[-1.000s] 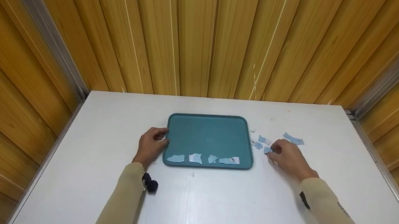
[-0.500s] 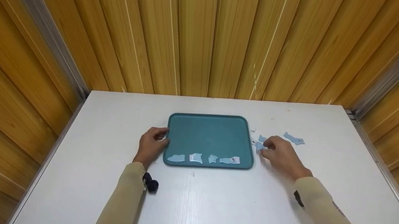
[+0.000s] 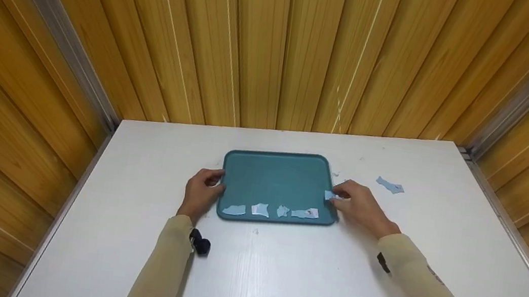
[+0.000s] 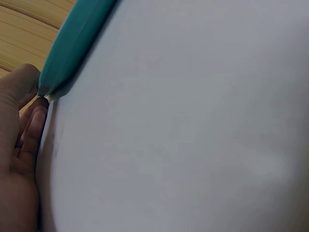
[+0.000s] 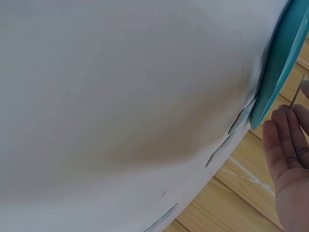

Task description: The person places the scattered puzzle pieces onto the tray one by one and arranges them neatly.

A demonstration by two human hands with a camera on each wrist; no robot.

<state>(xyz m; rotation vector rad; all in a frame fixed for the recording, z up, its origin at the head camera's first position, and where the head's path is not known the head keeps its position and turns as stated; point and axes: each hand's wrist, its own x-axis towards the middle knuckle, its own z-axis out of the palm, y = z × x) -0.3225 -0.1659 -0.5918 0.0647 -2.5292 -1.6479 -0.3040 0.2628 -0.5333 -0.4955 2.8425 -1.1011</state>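
A pale blue piece [image 3: 329, 195] is pinched between thumb and fingertips of the right hand [image 3: 357, 201], just over the right rim of the teal tray [image 3: 273, 178], while the left hand [image 3: 199, 192] holds the tray's left rim with thumb and fingers. Edge-on in the right wrist view the piece is thin and straight, so it should be light and fairly stiff, more apt to crease than sag. Opposite edges look the best hold; lying flat on the table [image 3: 252, 280] beside the tray, such a piece would probably slide before it lifted. The tray itself looks rigid and smooth, best steadied by its raised rim. A row of pieces [image 3: 260, 210] lies along the tray's near side, and a lone piece [image 3: 390, 185] lies well to the tray's right. Fingertips hide part of the held piece's outline. The right wrist view also shows thin edges [image 5: 220, 151] beside the tray, perhaps more pieces, though the angle is too flat to be sure. The left wrist view cuts off most of the tray, and the pieces' printed marks are too small to read.
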